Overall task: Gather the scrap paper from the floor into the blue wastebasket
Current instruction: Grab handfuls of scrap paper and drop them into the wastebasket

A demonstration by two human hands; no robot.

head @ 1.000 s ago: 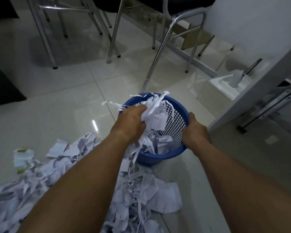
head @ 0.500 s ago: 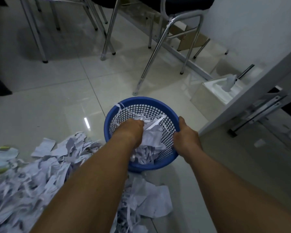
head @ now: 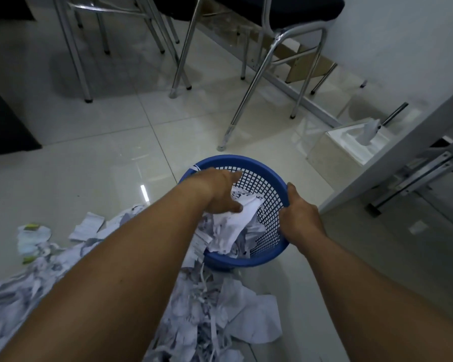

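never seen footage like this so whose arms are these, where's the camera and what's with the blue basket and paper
No machine here: these are a person's two bare arms, filmed by one wide-angle camera worn on their head, looking forward and down. The right hand grips the rim of the blue wastebasket on the tiled floor. The left hand reaches into it, fingers spread over the paper inside, gripping nothing that I can see. A heap of scrap paper lies on the floor on the person's side of the basket. Metal chair legs stand beyond.
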